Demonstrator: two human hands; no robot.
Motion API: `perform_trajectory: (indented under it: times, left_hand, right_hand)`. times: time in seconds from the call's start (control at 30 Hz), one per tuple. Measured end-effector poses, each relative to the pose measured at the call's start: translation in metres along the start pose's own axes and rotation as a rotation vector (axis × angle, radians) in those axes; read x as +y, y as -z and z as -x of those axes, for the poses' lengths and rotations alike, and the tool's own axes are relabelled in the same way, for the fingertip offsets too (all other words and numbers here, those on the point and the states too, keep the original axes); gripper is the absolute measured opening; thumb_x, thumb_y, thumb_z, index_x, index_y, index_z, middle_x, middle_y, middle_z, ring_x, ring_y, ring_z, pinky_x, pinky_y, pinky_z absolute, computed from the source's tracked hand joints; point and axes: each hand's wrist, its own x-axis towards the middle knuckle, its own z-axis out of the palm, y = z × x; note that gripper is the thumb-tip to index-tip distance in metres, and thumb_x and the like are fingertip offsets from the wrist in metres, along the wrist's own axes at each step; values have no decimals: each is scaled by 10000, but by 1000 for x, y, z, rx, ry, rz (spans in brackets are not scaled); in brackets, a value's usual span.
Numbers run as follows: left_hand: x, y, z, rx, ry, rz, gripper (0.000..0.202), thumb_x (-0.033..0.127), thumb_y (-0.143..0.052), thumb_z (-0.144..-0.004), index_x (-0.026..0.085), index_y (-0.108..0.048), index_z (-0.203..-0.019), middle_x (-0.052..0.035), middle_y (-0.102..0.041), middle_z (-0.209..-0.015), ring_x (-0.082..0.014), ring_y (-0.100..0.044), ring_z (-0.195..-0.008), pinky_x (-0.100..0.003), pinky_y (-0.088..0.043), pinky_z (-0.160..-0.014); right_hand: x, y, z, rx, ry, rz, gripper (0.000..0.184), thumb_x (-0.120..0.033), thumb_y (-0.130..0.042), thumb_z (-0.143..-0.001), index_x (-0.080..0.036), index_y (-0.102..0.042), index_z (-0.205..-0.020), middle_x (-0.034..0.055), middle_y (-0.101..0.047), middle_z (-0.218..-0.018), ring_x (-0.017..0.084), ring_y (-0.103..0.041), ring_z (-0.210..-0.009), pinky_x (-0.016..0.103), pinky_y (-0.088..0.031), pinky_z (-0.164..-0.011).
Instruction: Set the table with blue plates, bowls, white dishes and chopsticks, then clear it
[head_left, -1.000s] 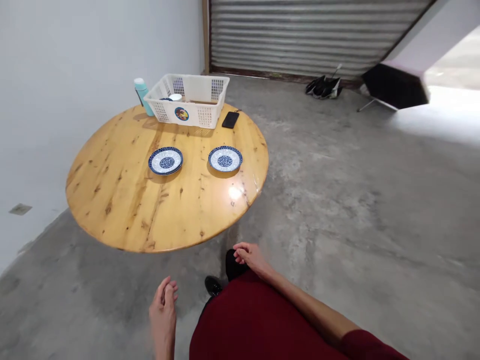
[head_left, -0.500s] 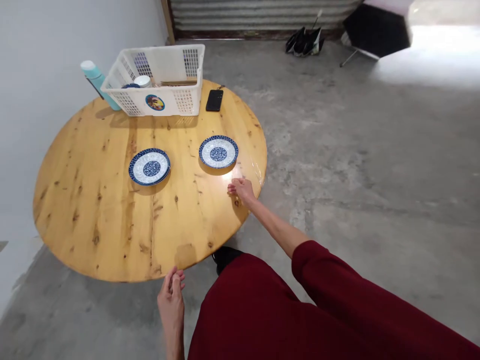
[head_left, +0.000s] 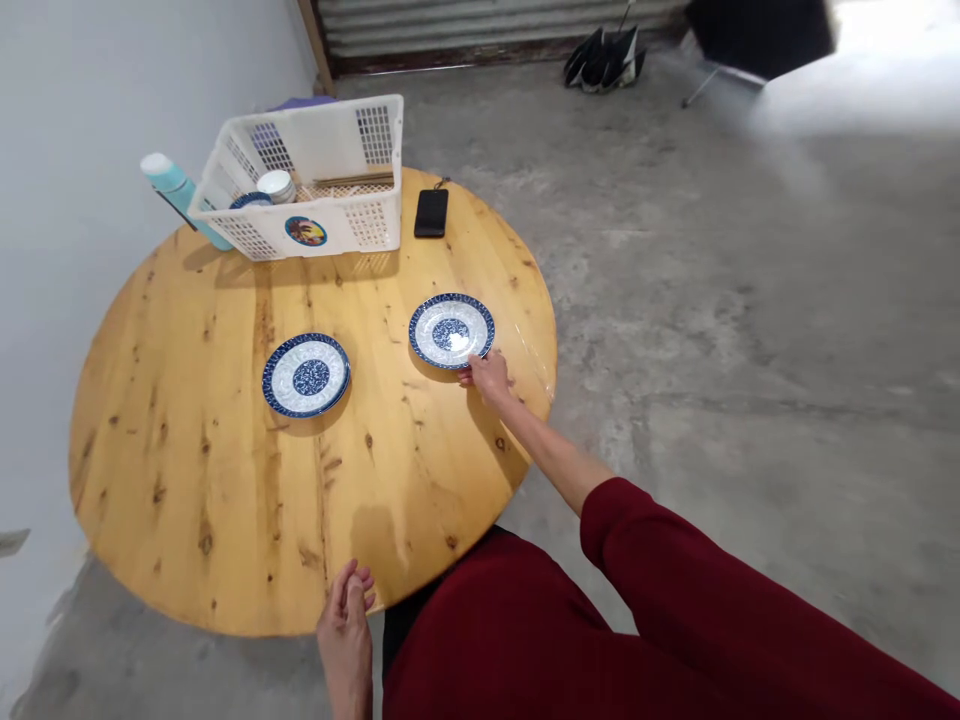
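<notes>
Two round plates with dark blue rims and speckled blue centres lie on the wooden table. My right hand (head_left: 489,377) is at the near right edge of the right plate (head_left: 442,325), thumb on its rim and fingers partly hidden below, closed on it. To the left is the other plate (head_left: 306,375), which looks like a small stack, and neither hand touches it. My left hand (head_left: 347,610) hangs by the table's front edge, fingers loosely bent and a little apart, holding nothing.
At the back of the round table (head_left: 247,520) stands a white plastic basket (head_left: 341,238) with bowls inside. A turquoise bottle (head_left: 174,185) is left of it and a black phone (head_left: 431,213) right. Umbrellas (head_left: 604,60) lie on the concrete floor beyond.
My right hand has moved forward from the bare table to the right plate and taken hold of its rim. My left hand stays nearly still. The view has shifted slightly.
</notes>
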Motion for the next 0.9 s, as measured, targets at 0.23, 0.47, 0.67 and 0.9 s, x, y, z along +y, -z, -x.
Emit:
perform_trajectory:
  times: [0.23, 0.47, 0.67, 0.9]
  left_hand:
    - [8, -1, -19, -112, -10, -44, 735, 692, -692, -678, 121, -689, -1140, -148, -759, -1012, -284, -742, -943, -403, -604, -837]
    - [26, 19, -51, -109, -41, -51, 684, 667, -710, -673, 137, -703, -1106, -130, -758, -1007, -271, -733, -937, -402, -606, -819]
    - [30, 31, -69, -98, -78, -68, 619, 638, -705, -706, 139, -709, -1072, -124, -761, -978, -267, -736, -916, -383, -611, -784]
    - [60, 35, -102, -102, -181, -41, 578, 593, -669, -780, 124, -697, -1115, -130, -757, -956, -242, -734, -901, -357, -607, -779]
  right_hand:
    - [3, -4, -7, 88, -14, 55, 173, -129, -556, -794, -151, -612, -956, 20, -656, -578, 182, -643, -484, 274, -556, -495]
    - [4, -4, 0, 137, -19, 71, 158, -142, -576, -791, -161, -648, -930, 36, -672, -580, 207, -676, -557, 291, -571, -582]
    - [-5, 1, 14, 106, -18, 65, 78, -158, -550, -843, -152, -613, -798, 43, -668, -584, 148, -627, -504, 255, -548, -570]
    - [34, 11, 84, -11, -31, -1, 256, -402, -636, -835, -167, -592, -745, 51, -694, -656, 128, -633, -506, 228, -537, -496]
